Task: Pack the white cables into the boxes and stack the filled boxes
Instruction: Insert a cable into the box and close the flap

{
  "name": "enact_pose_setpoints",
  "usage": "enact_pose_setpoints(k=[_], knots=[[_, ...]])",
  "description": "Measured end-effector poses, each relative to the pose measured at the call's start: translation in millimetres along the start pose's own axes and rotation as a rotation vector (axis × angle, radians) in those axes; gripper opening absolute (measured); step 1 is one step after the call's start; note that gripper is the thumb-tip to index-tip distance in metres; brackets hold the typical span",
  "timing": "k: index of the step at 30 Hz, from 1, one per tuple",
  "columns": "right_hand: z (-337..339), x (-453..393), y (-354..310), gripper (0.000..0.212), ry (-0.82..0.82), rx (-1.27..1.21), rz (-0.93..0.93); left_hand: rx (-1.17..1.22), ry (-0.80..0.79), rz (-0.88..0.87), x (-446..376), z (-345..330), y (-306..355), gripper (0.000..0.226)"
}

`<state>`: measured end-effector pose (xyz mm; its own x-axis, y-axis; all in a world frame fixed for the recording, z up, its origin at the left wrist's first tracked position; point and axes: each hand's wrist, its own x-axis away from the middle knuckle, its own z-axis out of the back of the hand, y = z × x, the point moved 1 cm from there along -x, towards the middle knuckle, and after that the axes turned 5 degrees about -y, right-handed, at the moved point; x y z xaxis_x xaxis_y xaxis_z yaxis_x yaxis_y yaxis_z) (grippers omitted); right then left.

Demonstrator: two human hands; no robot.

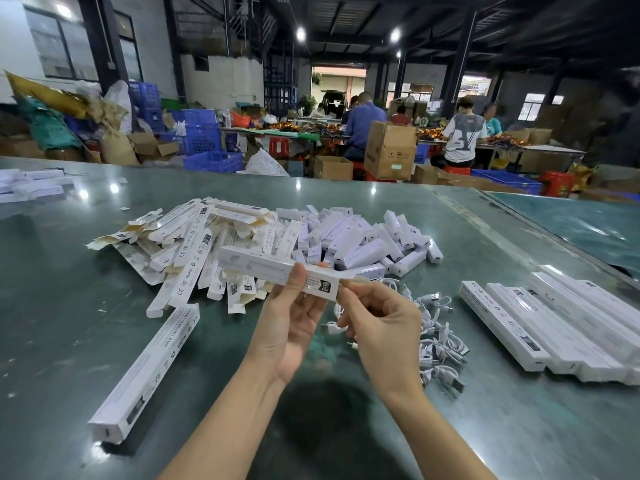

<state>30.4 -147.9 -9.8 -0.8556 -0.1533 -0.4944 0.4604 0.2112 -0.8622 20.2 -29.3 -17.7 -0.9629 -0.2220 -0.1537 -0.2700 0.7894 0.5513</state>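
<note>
Several filled boxes (554, 327) lay side by side at right, not yet stacked. Left hand (291, 323) gripped one long box (277, 271); right hand (377, 320) pinched its end flap. Loose white cables (436, 337) and many empty boxes (187, 247) remained on the desk (69, 306).

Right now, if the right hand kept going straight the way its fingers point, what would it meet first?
The right hand points up and left at the open end of the long white box held by the left hand. It would likely meet that end first; depth is uncertain.
</note>
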Motion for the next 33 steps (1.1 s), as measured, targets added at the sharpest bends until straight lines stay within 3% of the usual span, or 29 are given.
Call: enact_pose_setpoints(k=[9,13,19,25,33], knots=[[7.1,-5.0,-0.8,0.008,-0.127,0.201,0.127,0.006,-0.010,0.045,-2.3,1.6,-0.3,0.028],[5.3,-3.1,0.5,0.006,-0.075,0.201,0.189,0.038,-0.002,0.034,-2.0,1.0,3.1,0.030],[-0.9,3.5,6.4,0.013,0.078,0.388,0.330,0.082,0.084,0.011,-0.1,-1.1,1.8,0.023],[5.8,-3.6,4.6,0.012,-0.012,0.140,0.141,0.055,0.070,0.051,1.1,-2.1,-2.8,0.023],[15.1,-11.6,-5.1,0.010,-0.175,-0.045,-0.268,0.037,0.081,0.148,0.2,2.4,-2.3,0.015]])
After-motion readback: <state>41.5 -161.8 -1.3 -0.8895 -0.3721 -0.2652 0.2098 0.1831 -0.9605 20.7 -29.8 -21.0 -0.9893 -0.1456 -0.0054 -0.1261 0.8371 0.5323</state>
